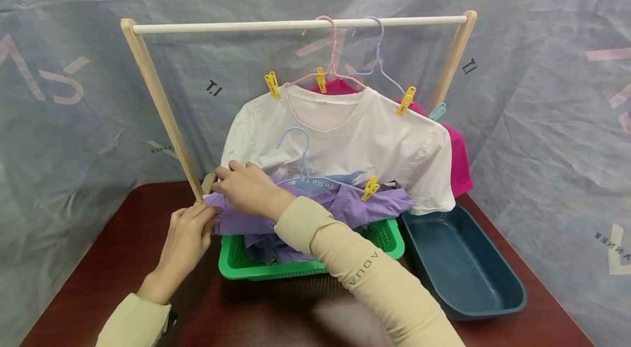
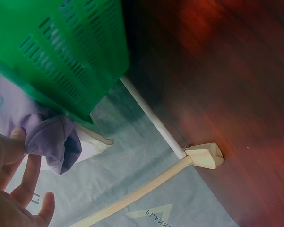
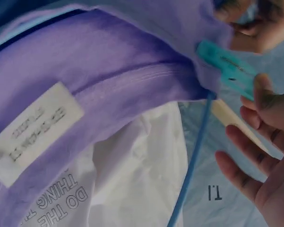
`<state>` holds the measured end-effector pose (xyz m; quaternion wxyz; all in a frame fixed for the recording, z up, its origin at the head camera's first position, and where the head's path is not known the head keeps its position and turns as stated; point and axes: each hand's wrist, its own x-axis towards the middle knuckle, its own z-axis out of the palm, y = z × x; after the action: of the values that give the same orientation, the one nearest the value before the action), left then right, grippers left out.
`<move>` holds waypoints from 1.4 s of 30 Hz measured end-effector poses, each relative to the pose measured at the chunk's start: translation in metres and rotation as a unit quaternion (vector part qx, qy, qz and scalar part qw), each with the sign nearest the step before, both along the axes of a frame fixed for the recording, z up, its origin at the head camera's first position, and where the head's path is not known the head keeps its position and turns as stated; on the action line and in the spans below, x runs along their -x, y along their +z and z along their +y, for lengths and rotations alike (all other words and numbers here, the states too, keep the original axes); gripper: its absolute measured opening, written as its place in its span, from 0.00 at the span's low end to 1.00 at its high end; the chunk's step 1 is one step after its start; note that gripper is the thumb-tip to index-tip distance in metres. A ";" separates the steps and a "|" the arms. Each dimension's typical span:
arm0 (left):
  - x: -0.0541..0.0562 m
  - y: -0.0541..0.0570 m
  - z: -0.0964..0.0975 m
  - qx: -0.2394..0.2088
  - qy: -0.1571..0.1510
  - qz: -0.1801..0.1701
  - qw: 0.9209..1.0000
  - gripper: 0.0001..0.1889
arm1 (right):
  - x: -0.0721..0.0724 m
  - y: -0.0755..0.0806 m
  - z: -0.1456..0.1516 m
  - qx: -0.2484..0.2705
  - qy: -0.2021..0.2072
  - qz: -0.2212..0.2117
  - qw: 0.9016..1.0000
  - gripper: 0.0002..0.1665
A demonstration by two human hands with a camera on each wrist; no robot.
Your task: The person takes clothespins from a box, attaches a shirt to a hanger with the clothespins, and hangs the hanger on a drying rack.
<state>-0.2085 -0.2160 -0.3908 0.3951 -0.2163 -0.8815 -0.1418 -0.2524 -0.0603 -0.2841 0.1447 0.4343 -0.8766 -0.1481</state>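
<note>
My left hand (image 1: 184,235) pinches the sleeve end of a purple shirt (image 1: 345,207) between thumb and fingers; the bunched cloth (image 2: 52,137) shows by the fingertips in the left wrist view. Over the shirt's left shoulder, my right hand (image 1: 251,191) pinches the tail of a teal clothespin (image 3: 227,66) between thumb and forefinger, the other fingers spread. The clothespin's front lies on purple cloth beside the arm of a blue hanger (image 1: 307,155). On the shirt's other shoulder sits a yellow clothespin (image 1: 371,188). A green basket (image 1: 266,270) under the shirt holds its lower part.
A rack with a white rail (image 1: 222,26) stands behind. From it hang a white shirt (image 1: 374,122) on a pink hanger (image 1: 334,51) and a magenta garment (image 1: 459,161) on a blue hanger, with clothespins. At the right lies a dark blue tub (image 1: 468,265) on the dark red table (image 1: 143,232).
</note>
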 end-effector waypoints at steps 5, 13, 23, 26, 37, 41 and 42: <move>0.000 0.000 -0.001 0.005 0.003 0.002 1.000 0.11 | -0.001 -0.003 0.003 0.000 0.012 -0.008 1.000 0.22; 0.000 0.000 -0.003 0.004 0.003 -0.002 1.000 0.13 | -0.003 -0.007 0.008 0.023 -0.001 -0.012 1.000 0.18; -0.001 0.000 -0.003 0.004 0.005 -0.009 1.000 0.13 | -0.008 -0.005 0.018 0.035 0.005 0.004 0.999 0.22; -0.001 0.000 -0.003 0.003 0.005 -0.013 1.000 0.13 | -0.011 -0.003 0.023 0.036 0.008 0.013 0.999 0.22; -0.003 0.000 -0.003 0.001 0.009 -0.018 1.000 0.13 | -0.016 0.002 0.049 0.058 0.022 0.045 0.997 0.16; -0.003 0.000 -0.003 -0.003 0.007 -0.016 1.000 0.13 | -0.017 0.004 0.061 0.078 0.036 0.057 0.995 0.15; -0.003 0.000 -0.003 -0.004 0.006 -0.016 1.000 0.13 | -0.017 0.004 0.065 0.085 0.040 0.060 0.994 0.15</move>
<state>-0.2053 -0.2188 -0.3907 0.3827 -0.2069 -0.8885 -0.1462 -0.2357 0.0043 -0.2800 0.2388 0.4452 -0.8580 -0.0930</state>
